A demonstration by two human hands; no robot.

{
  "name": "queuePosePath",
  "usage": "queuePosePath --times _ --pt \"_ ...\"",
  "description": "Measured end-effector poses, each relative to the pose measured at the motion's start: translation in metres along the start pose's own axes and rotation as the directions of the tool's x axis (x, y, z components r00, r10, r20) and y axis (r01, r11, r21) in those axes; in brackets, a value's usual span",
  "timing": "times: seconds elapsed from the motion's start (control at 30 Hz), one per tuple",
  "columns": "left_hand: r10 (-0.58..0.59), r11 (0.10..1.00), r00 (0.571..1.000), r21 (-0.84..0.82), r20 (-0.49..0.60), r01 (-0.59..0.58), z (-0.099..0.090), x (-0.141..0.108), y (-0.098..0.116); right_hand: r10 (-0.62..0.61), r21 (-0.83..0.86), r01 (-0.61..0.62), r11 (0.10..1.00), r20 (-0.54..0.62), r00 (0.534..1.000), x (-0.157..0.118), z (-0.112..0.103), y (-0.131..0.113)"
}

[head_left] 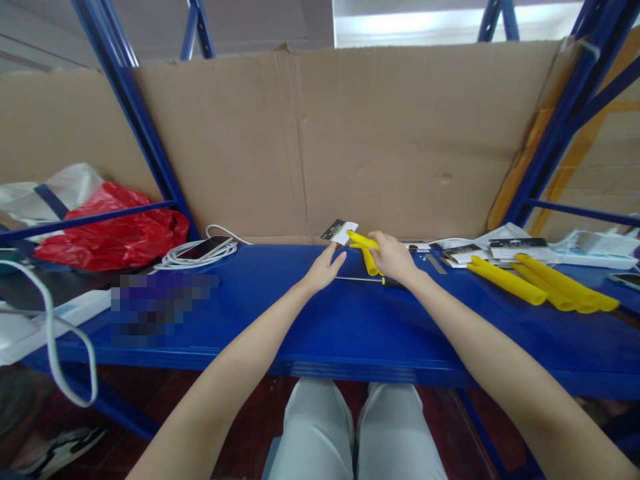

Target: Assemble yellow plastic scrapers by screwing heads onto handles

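At the middle of the blue table, my left hand (323, 270) has its fingers at the lower edge of a small black-and-white card (342, 231), with the thumb held apart from them. My right hand (393, 258) is closed around a yellow tube (364, 241), whose far end overlaps the card. Just below that tube, another yellow tube piece (371, 261) slants down toward the tabletop. A screwdriver (367, 279) with a black and yellow handle lies beneath my hands, its handle partly hidden by my right wrist.
Several yellow tubes (510, 281) lie on the right, beside stacked black-and-white cards (517, 248). A phone (205, 247) rests on a coiled white cable (220, 252) at left, near a red plastic bag (115, 227). Cardboard (390, 140) stands behind the blue table (320, 333).
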State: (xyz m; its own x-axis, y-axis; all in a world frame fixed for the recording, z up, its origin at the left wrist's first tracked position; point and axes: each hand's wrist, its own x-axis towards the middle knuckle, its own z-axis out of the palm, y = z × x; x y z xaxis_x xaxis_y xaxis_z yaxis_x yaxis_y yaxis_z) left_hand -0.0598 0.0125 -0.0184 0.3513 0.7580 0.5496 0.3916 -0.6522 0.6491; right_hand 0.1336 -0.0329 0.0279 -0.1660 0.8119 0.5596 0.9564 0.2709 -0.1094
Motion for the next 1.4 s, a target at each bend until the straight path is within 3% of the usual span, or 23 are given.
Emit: queuePosePath --times 0.17,0.33,0.47,0.53,0.6,0.7,0.77,0.83,1.0,1.23,1.4 --pt "0.054 0.97 0.998 -0.235 -0.009 -0.055 0.006 0.0 0.007 -0.013 0.073 0.011 0.997 0.033 0.999 -0.017 0.003 -0.007" --pt "-0.071 0.917 0.997 -0.395 -0.024 0.056 0.009 -0.001 0.02 -0.063 0.224 0.066 0.972 -0.02 0.998 -0.02 0.01 -0.011" --pt "-0.193 0.846 0.98 -0.516 -0.055 0.137 0.006 -0.001 0.025 -0.022 0.441 0.032 0.897 -0.028 0.999 -0.017 0.019 -0.01" --pt "-0.247 0.82 0.964 -0.551 -0.093 0.157 0.005 0.0 0.023 0.046 0.599 -0.05 0.799 0.023 0.999 -0.014 0.02 -0.009" --pt "-0.286 0.791 0.948 -0.593 -0.141 0.151 0.003 0.002 0.021 0.158 0.745 -0.192 0.639 0.117 0.98 -0.01 0.019 -0.009" --pt "-0.336 0.722 0.923 -0.68 -0.185 0.127 0.002 0.005 0.017 0.316 0.846 -0.404 0.346 0.301 0.9 -0.006 0.012 -0.009" --pt "-0.378 0.679 0.906 -0.723 -0.192 0.13 0.0 0.006 0.017 0.302 0.844 -0.498 0.197 0.431 0.85 -0.005 0.008 -0.008" --pt "-0.407 0.663 0.892 -0.735 -0.197 0.141 -0.002 0.006 0.019 0.217 0.828 -0.552 0.104 0.522 0.825 -0.006 0.005 -0.007" --pt "-0.435 0.684 0.88 -0.706 -0.193 0.183 -0.004 0.003 0.024 0.15 0.843 -0.533 -0.075 0.538 0.83 -0.01 0.0 -0.006" --pt "-0.463 0.475 0.886 -0.847 -0.01 0.238 -0.009 0.005 0.03 0.153 0.858 -0.511 -0.06 0.513 0.844 -0.009 -0.005 -0.006" --pt "-0.5 0.409 0.866 -0.88 0.005 0.241 -0.018 0.008 0.024 0.122 0.881 -0.473 -0.024 0.472 0.873 -0.01 -0.002 -0.004"
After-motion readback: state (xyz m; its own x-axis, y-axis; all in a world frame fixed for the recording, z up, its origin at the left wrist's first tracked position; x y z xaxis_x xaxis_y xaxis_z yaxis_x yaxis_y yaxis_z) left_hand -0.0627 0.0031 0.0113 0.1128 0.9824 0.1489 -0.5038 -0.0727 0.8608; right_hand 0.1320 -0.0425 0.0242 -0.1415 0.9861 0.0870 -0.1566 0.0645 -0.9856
